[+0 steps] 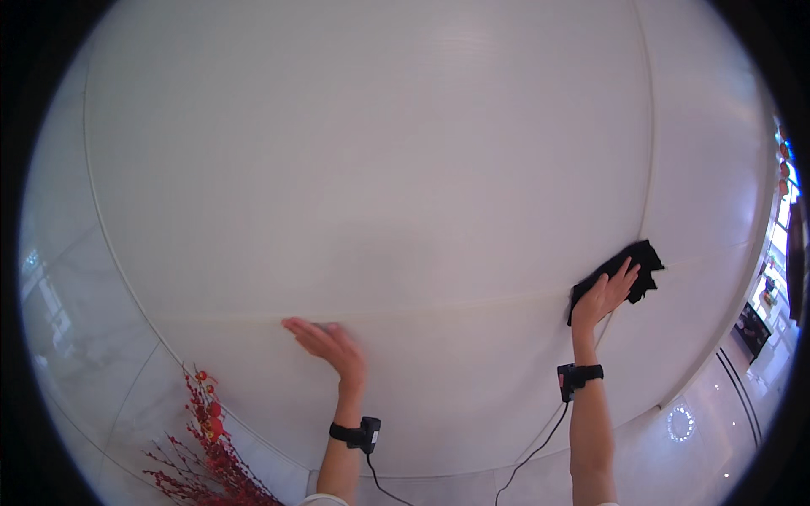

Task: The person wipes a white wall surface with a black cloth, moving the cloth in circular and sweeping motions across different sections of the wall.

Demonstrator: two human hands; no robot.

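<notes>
A large white wall panel (380,158) fills most of the view. Against its right side, my right hand (600,303) presses a crumpled black cloth (647,269), which lies where a vertical joint and a faint horizontal seam (443,306) meet. The palm side is turned to the panel, so part of the cloth is hidden under it. My left hand (332,346) is empty, its fingers stretched out just below the seam on the left; whether it touches the panel cannot be told. Each wrist wears a black strap with a small device.
Red berry branches (218,436) with red ornaments stand at the lower left, close to the panel's edge. Thin black cables (531,452) hang from both wrist devices. Marble tiles (76,316) border the left side. A screen (752,330) and bright windows show at the far right.
</notes>
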